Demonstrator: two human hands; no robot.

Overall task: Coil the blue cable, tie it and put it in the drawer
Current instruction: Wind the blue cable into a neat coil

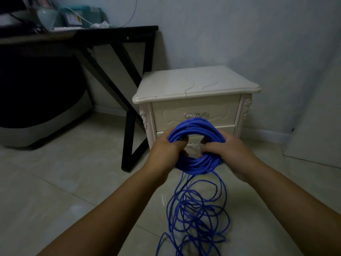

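So both hands are on the blue cable [195,126], mid-frame, held up in front of the cream nightstand [193,84]. The left hand [166,150] grips the left side of the coil with its fingers [181,144] curled into the ring, and the right hand [228,148] grips the right side the same way. The rest of it hangs down and lies tangled on the floor [64,182], bottom centre. The top drawer [221,109] is closed.
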